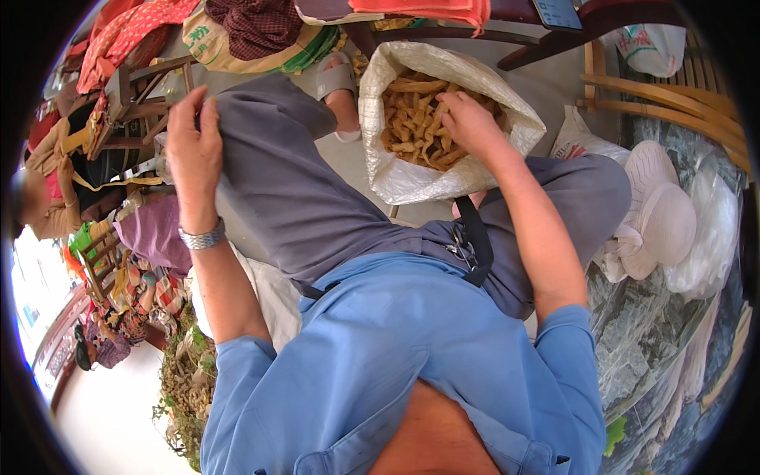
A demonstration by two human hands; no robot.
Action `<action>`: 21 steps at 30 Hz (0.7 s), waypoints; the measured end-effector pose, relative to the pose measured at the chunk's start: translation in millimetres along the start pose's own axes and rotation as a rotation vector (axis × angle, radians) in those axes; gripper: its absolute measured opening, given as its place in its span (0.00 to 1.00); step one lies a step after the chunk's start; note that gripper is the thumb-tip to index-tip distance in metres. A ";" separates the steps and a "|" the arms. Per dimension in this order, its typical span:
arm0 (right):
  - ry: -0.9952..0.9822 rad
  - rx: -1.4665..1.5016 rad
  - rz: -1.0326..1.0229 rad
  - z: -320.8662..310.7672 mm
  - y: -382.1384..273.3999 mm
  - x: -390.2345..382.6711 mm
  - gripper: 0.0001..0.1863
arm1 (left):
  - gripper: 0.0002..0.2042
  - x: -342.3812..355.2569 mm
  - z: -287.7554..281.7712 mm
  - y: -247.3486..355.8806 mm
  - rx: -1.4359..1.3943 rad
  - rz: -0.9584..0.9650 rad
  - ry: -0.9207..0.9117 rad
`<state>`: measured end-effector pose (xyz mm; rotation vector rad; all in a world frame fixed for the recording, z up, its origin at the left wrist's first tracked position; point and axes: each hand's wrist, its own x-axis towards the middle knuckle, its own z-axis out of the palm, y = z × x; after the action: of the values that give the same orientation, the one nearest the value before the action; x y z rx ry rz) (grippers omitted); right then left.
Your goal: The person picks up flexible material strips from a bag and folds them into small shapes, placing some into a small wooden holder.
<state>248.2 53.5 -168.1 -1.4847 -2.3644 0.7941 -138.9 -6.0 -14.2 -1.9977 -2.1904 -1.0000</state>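
Observation:
Between my legs stands a white woven sack (507, 107) with its rim rolled outward. It is filled with yellow-brown, finger-like dried pieces (419, 127); their exact kind is unclear. My right hand (473, 125) reaches over the sack's right side, fingers curled down among the pieces. Whatever is between those fingertips is too small to make out. My left hand (195, 150), with a metal watch (203, 236) at its wrist, is raised beside my left knee, away from the sack. Its fingers are stretched and parted, and I see nothing held in them.
A wooden chair (142, 111) and a seated person (55, 178) are at the left. Leafy plant material (186, 388) lies lower left. On the right are a pale hat (663, 206), plastic sheeting (633, 340) and a bamboo chair (673, 99). A bench holds a phone (557, 13).

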 end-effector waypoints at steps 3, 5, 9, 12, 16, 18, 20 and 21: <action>-0.059 -0.060 0.005 14.5 -6.4 2.2 0.24 | 0.10 -22.3 19.9 -1.0 0.005 0.113 0.115; 0.073 -0.086 -0.076 24.9 -4.0 11.5 0.25 | 0.10 -16.0 19.6 12.1 -0.053 0.018 0.078; -0.013 -0.284 0.007 38.7 13.0 22.4 0.29 | 0.09 -3.5 15.0 31.4 -0.118 0.034 0.015; 0.047 -0.329 0.032 46.4 27.5 22.9 0.26 | 0.09 1.9 19.4 43.9 -0.165 0.095 0.036; -0.219 -0.419 0.048 51.1 15.8 23.0 0.20 | 0.08 10.2 26.2 49.3 -0.200 0.125 0.041; -0.329 -0.311 0.071 61.9 3.7 19.1 0.18 | 0.08 13.7 27.3 50.9 -0.194 0.087 0.025; -0.387 -0.228 -0.021 55.9 -24.3 7.5 0.19 | 0.09 15.6 30.8 46.5 -0.190 0.071 0.022; -0.414 -0.190 -0.066 51.1 -38.4 -0.2 0.19 | 0.09 17.3 34.4 42.0 -0.195 0.078 0.030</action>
<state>195.3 24.1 -188.6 -1.4112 -2.8461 0.9622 -90.6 24.2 -15.8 -2.1116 -2.0545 -1.2680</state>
